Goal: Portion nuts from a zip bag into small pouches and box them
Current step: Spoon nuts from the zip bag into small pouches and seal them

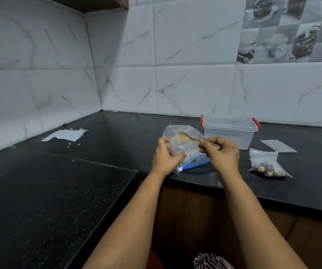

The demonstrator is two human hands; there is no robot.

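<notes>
Clear, crinkled plastic with a blue zip strip makes up the large zip bag (pixel 185 150), which is held upright above the near edge of the black stone counter (pixel 117 136). Its left side is gripped by the left hand (pixel 165 159), thumb laid across the front film and fingers curled behind. A pale wooden spoon (pixel 185 137) is pinched at its handle by the right hand (pixel 221 155), fingers closed tightly around the stem.

The spoon's long axis runs roughly level, from the right hand leftward and slightly up, with the bowl seen through the film, apparently inside the bag. Whether any nuts lie in the bowl cannot be told, and the bag looks almost spent.

The next portion is judged to depend on this line: the bowl points away from where the pouches lie. A small clear pouch already holding dark and tan nuts (pixel 267 166) lies on the counter to the right, near the right hand; a flat, empty grey pouch (pixel 277 146) lies just behind it. A clear plastic box with red clips (pixel 232 131), lid on, stands behind the right hand.
</notes>
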